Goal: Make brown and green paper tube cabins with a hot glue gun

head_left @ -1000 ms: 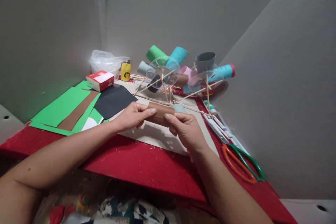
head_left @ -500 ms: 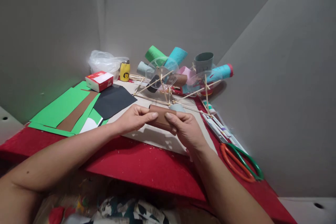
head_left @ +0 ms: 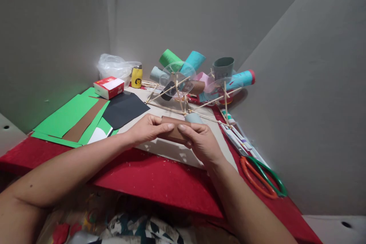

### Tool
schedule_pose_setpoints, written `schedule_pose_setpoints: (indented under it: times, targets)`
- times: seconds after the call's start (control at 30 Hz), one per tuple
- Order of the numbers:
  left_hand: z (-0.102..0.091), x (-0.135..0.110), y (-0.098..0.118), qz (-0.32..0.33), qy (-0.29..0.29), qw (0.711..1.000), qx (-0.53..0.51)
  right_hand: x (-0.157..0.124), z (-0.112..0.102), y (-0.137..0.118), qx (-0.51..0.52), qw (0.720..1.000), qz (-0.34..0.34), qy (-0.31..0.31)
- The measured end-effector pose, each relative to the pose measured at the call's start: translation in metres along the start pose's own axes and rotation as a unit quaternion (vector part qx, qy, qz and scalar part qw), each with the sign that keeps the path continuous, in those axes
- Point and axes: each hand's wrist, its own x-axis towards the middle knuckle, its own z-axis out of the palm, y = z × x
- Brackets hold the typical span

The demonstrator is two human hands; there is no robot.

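Observation:
Both hands hold a brown paper roll (head_left: 175,131) just above a pale cardboard sheet (head_left: 168,148). My left hand (head_left: 145,129) pinches its left end, thumb on top. My right hand (head_left: 200,141) wraps its right end, thumb pressed along the upper side. Directly behind the roll stands a frame of thin wooden sticks (head_left: 183,101) carrying coloured paper tubes (head_left: 194,61) and clear plastic discs (head_left: 177,74). A pale blue tube (head_left: 193,117) sits right behind my right fingers.
Green, brown and black paper sheets (head_left: 74,116) lie at the left on the red table (head_left: 148,179). A red-white box (head_left: 109,87), a yellow bottle (head_left: 137,76) and a plastic bag (head_left: 114,66) stand behind them. Scissors with orange and green handles (head_left: 263,179) and pens (head_left: 238,139) lie at the right. Grey walls close in.
My thumbs have slid closer together along the top of the brown roll, covering more of it. The roll has dropped slightly toward the cardboard.

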Motion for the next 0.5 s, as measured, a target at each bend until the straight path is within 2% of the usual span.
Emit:
schedule_pose_setpoints:
  times: [0.1, 0.23, 0.4, 0.5]
  targets:
    - [-0.0005, 0.0012, -0.0007, 0.012, -0.007, 1.000, -0.021, 0.0016, -0.0010, -0.0017, 0.024, 1.000, 0.008, -0.005]
    - [-0.0010, 0.0013, -0.0006, 0.048, 0.005, 0.999, 0.021, 0.0002, -0.0019, -0.0063, 0.003, 1.000, -0.014, 0.003]
    - [-0.0042, 0.0008, 0.0021, 0.026, 0.002, 0.997, 0.077, -0.0032, -0.0023, -0.0069, -0.076, 0.995, -0.064, 0.031]
    - [-0.0043, 0.0007, 0.0027, 0.025, 0.019, 0.995, 0.099, -0.0017, -0.0035, -0.0055, -0.064, 0.996, -0.051, 0.022]
